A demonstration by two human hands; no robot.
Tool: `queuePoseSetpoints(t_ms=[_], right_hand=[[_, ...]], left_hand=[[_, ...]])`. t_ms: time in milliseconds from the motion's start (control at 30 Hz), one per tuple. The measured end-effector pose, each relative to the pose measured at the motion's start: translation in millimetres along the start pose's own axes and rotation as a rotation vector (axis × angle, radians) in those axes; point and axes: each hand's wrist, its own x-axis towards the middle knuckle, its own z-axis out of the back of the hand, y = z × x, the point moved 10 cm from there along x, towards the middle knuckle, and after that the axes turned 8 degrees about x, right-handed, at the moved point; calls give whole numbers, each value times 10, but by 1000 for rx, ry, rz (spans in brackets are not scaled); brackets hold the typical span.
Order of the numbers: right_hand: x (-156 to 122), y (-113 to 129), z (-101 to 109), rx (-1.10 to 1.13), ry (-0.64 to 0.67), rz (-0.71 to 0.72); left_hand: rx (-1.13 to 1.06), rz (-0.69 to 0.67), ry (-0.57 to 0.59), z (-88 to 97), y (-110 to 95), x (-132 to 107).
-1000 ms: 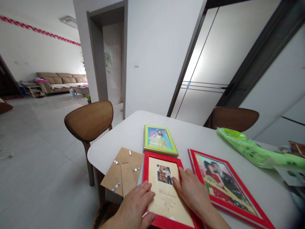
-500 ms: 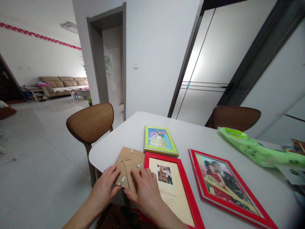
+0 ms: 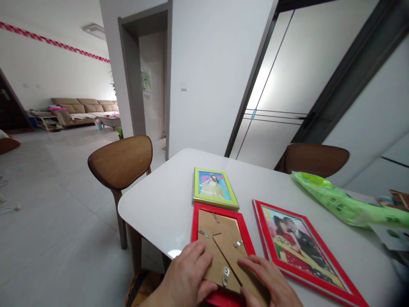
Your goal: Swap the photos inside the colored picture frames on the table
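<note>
Both my hands hold a brown picture-frame backing board (image 3: 220, 247) with metal clips and a slanted slit. The board lies over a red picture frame (image 3: 195, 224), covering most of its inside. My left hand (image 3: 188, 273) grips the board's near left edge, fingers on top and thumb at the near edge. My right hand (image 3: 271, 279) holds the near right side, fingers bent over it. Whether the board rests flat within the red rim cannot be made out. Just beyond is a lime-green framed picture (image 3: 214, 187). Right of my hands lies a second red framed picture (image 3: 306, 251).
The white table (image 3: 159, 200) has a rounded left corner. A green plastic bag (image 3: 345, 204) lies at its right. One wooden chair (image 3: 123, 162) stands at the left, another wooden chair (image 3: 315, 157) behind the table. A sofa (image 3: 83, 108) is far off.
My hands have carried the backing board right, from beside the red frame to over it. It now covers the cream insert sheet with the small photo. The other frames stayed in place.
</note>
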Motion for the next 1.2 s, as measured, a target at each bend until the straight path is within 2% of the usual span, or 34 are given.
queuePoseSetpoints(t_ms=[133, 367, 533, 633, 733, 967, 1067, 1200], right_hand=[[-69, -177, -68, -42, 6, -39], [-99, -163, -143, -77, -16, 1], [53, -163, -89, -101, 21, -8], [222, -223, -47, -201, 19, -65], [331, -281, -74, -277, 50, -118], [294, -317, -141, -189, 91, -100], [225, -248, -106, -196, 70, -47], [74, 87, -159, -145, 135, 145]], left_hand=[[-16, 44, 71, -168, -5, 98], [10, -3, 180, -222, 5, 63], [-27, -25, 206, -218, -25, 35], [-49, -56, 219, -255, -51, 38], [-52, -28, 215, -286, -22, 41], [-49, 2, 208, -307, -2, 36], [-34, 1, 213, -300, -6, 47], [-21, 7, 220, -297, -8, 46]])
